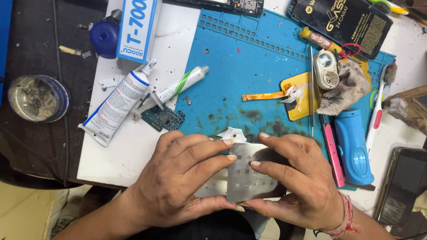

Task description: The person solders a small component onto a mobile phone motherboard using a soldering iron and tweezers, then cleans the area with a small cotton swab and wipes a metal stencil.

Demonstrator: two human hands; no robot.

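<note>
Stencil plate (250, 178) flat, long axis toward wearer, both hands

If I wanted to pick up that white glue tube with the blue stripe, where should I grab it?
Probably pinch the white glue tube across its round middle from above, fingers on its two long sides. It lies flat and slanted on the white board, nozzle up-right, crimped tail down-left. The middle is widest; a small green circuit board crowds the nozzle end.
</note>
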